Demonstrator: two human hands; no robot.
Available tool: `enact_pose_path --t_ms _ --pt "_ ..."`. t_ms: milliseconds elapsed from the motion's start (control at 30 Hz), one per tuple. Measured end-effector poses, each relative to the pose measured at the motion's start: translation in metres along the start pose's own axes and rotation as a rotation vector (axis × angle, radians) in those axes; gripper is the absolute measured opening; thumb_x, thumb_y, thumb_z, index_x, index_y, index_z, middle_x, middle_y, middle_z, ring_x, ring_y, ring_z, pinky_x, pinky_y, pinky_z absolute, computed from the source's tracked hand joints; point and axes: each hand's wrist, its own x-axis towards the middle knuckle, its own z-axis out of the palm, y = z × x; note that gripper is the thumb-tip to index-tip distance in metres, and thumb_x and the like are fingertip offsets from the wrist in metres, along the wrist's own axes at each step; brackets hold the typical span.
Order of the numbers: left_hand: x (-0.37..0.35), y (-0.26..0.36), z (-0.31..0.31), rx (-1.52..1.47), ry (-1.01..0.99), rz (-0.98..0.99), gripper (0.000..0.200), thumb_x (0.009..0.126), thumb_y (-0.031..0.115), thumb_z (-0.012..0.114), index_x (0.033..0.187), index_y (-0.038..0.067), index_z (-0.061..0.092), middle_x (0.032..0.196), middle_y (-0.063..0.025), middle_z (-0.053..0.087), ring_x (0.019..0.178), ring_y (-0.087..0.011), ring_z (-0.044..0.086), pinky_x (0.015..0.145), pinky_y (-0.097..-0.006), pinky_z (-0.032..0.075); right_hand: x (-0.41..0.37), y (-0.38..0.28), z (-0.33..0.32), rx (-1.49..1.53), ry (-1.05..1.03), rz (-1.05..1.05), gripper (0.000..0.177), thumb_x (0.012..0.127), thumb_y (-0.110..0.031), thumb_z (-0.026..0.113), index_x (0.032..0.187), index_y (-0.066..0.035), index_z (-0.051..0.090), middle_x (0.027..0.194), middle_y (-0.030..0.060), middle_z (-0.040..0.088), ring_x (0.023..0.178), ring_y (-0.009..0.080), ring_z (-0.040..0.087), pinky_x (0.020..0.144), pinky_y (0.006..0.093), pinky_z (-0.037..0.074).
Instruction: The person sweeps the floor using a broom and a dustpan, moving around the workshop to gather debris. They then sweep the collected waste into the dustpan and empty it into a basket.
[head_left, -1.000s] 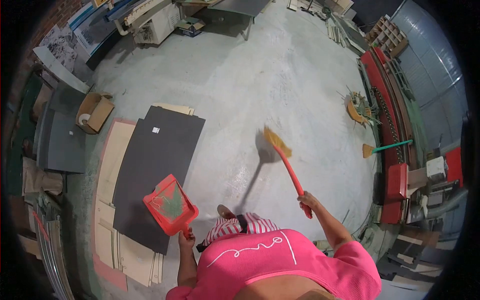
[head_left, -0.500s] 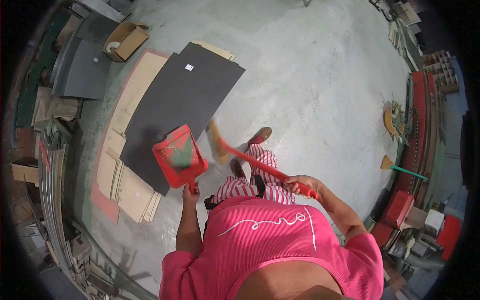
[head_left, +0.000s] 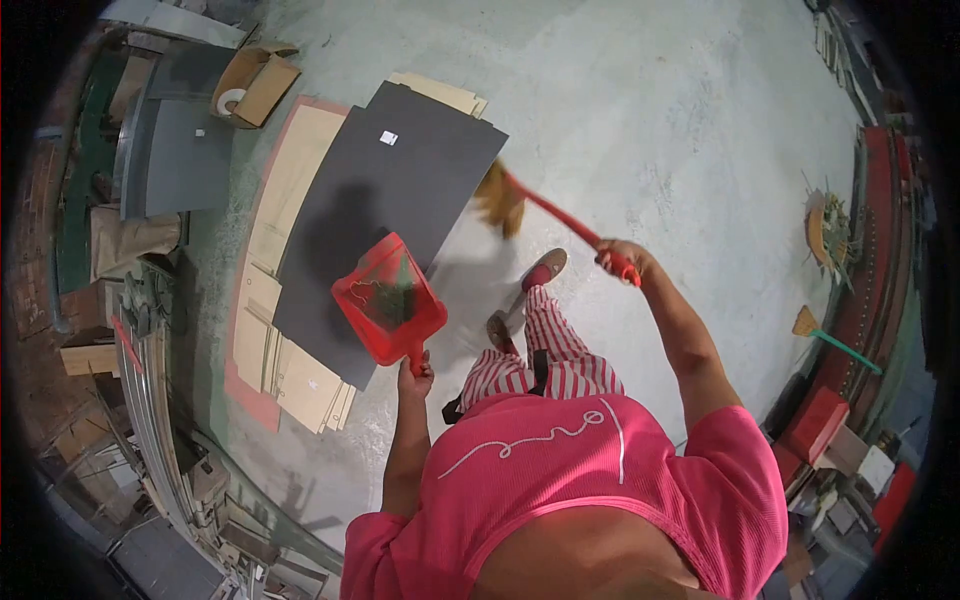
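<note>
My left hand [head_left: 415,376] is closed round the short handle of a red dustpan [head_left: 425,325], which overlaps the dark sheet in this view. Greenish-grey debris and a pale curly strand lie in the pan. In my right hand [head_left: 622,258] is the red handle of a hand broom [head_left: 555,211], the fingers wrapped near its end. The broom's yellow-brown bristles [head_left: 500,200] point away to the left, beside the right edge of the large dark sheet [head_left: 400,190].
Under the dark sheet lie light boards [head_left: 290,190] and a reddish sheet [head_left: 250,395]. An open cardboard box [head_left: 265,90] sits at the upper left. To the right are a green-handled broom [head_left: 840,350], a round container of scraps [head_left: 828,232] and a long red machine [head_left: 880,210]. Metal lengths [head_left: 165,430] line the left.
My right hand and the broom have moved forward, with the bristles now farther up along the sheet's edge. The dustpan has shifted slightly right in view, still in my left hand.
</note>
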Motion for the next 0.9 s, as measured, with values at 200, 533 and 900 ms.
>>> enact_pose_path --t_ms 200,533,900 --pt "0.007 -0.008 0.087 0.050 -0.052 0.043 0.032 0.081 0.032 0.034 0.097 0.007 0.045 0.082 -0.0074 0.054 0.051 -0.0096 0.045 0.044 -0.0208 0.036 -0.003 -0.111 -0.025 0.269 -0.044 -0.216 0.015 0.075 -0.012 0.046 0.080 -0.011 0.032 0.048 -0.0007 0.038 0.036 0.0063 0.038 0.030 0.0163 0.035" --pt "0.042 -0.033 0.154 0.131 -0.155 -0.026 0.033 0.081 0.032 0.033 0.099 0.007 0.044 0.080 -0.0070 0.054 0.051 -0.0097 0.045 0.043 -0.0204 0.036 -0.099 -0.025 -0.044 -0.178 0.195 -0.378 0.031 0.069 -0.011 0.051 0.092 -0.011 0.029 0.052 -0.0005 0.038 0.036 0.0080 0.038 0.031 0.0213 0.035" --pt "0.073 -0.033 0.212 0.249 -0.022 0.014 0.033 0.082 0.034 0.029 0.093 0.007 0.045 0.075 -0.0092 0.054 0.049 -0.0112 0.044 0.041 -0.0214 0.035 -0.143 0.047 -0.085 0.433 -0.015 0.023 0.017 0.075 -0.011 0.049 0.082 -0.008 0.034 0.051 -0.0003 0.038 0.037 0.0042 0.038 0.029 0.0139 0.032"
